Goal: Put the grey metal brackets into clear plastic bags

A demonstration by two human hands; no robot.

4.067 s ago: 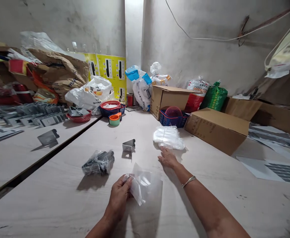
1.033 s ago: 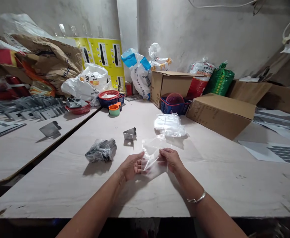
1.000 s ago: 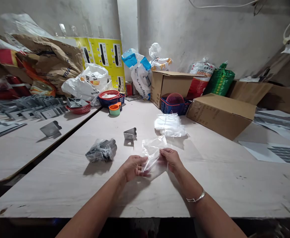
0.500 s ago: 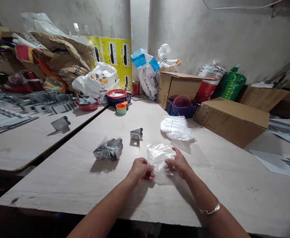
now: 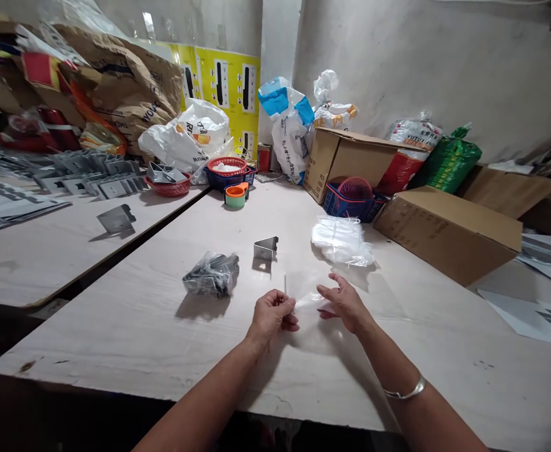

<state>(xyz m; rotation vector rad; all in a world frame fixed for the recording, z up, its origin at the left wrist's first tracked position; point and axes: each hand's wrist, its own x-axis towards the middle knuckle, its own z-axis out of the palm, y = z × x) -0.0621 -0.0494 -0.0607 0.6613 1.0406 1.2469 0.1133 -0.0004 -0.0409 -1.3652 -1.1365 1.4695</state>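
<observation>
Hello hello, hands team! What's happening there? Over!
Left hand pinching thin clear plastic bag. Right hand open beside it. Ahead: bent silver metal bracket, clear-bagged bundle of dark metal parts. Over.

Bagged brackets (image 5: pixel 211 275), bracket (image 5: pixel 266 248) fwd of hands (image 5: pixel 272 316)

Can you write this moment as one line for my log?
left hand: pinching clear plastic bag | right hand: open, by bag | nearby: bagged metal brackets
</observation>
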